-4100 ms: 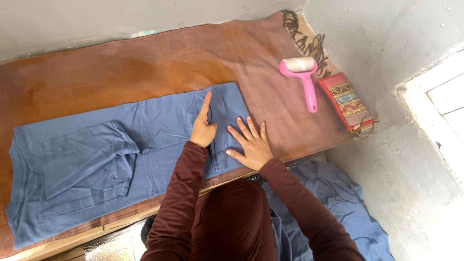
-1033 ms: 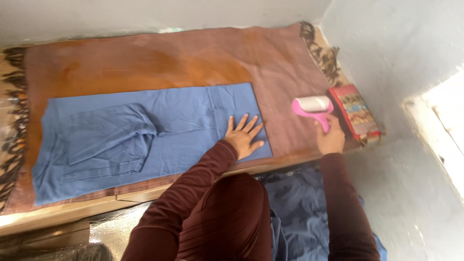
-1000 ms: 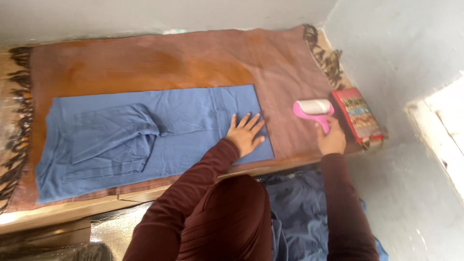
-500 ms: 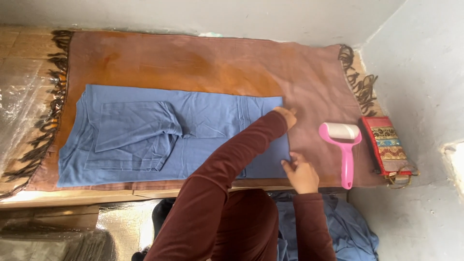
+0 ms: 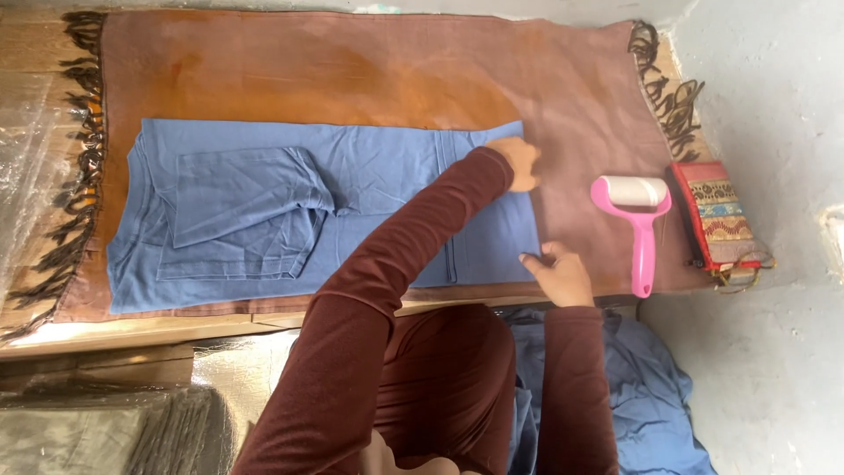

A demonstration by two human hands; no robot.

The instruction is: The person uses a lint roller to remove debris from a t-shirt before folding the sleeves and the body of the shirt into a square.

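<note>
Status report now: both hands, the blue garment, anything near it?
Left hand at far right corner of blue garment, right hand at near corner. Garment flat on brown cloth. Pink lint roller lies apart, right.

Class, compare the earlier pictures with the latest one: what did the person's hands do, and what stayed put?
The right hand let go of the pink lint roller and moved to the near right corner of the blue garment. The left hand left its flat press and went to the far right corner. The garment stays spread on the brown cloth; the patterned pouch lies as before.
</note>
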